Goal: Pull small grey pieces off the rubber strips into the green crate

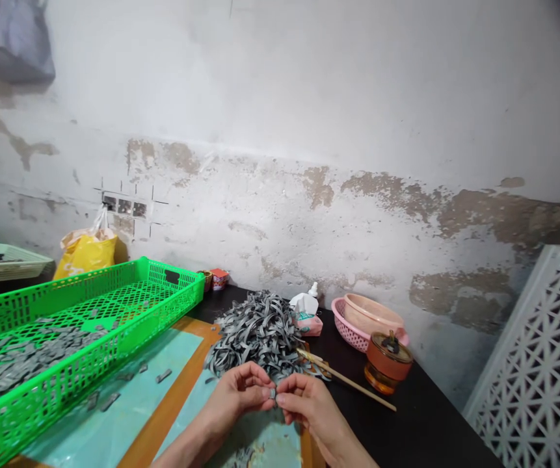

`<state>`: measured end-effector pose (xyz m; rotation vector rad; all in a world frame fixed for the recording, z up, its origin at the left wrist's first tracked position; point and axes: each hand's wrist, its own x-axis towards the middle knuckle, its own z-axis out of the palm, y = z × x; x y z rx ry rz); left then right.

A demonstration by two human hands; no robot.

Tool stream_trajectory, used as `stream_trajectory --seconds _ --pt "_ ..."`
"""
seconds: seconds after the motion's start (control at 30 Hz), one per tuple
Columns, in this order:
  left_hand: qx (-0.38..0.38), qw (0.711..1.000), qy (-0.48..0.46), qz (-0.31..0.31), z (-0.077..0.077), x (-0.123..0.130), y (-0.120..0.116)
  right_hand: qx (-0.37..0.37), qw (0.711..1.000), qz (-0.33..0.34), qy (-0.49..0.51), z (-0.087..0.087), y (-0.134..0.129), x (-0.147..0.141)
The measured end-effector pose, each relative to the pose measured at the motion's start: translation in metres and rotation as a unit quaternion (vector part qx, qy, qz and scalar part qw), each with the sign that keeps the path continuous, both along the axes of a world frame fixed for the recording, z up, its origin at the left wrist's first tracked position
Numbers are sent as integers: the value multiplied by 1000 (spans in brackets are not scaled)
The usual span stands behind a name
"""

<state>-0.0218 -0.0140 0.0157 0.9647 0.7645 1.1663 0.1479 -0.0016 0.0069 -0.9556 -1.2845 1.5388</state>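
Note:
My left hand [243, 393] and my right hand [304, 402] meet in front of a heap of grey strips [260, 331]. Between the fingertips of both hands is a small grey piece [272, 393], pinched from either side. Both hands are closed, thumbs against forefingers. A few folded grey pieces [163, 376] lie on the light-blue sheet to the left. Many similar small pieces [40, 357] are spread inside a long green basket [128, 338] at the left.
A wooden stick [358, 387] lies right of the heap. Behind it stand an amber jar [387, 364], pink baskets [350, 328], a tissue pack [309, 325] and a white bottle [305, 303]. A yellow bag [87, 253] is at the back left; a white lattice panel [543, 357] is at the right.

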Motion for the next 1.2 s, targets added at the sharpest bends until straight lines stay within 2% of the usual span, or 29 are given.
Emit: stream_trajectory --seconds 0.13,0.33,0.6,0.77,0.97,1.2 --pt "7 1000 6 -1 4 0 -3 3 1000 -2 -4 3 -1 -1" --pt "16 1000 20 -16 1 0 -1 21 999 5 -48 0 3 1" --pt "46 998 27 -16 -2 -1 -2 3 998 16 -58 1 1 7" --pt "39 999 36 -10 -1 1 -3 -6 998 26 -52 -1 1 9" --pt "43 998 50 0 0 2 -4 28 997 11 -67 -2 0 6" --pt "63 995 77 3 0 4 -2 41 999 14 -12 -6 9 1"
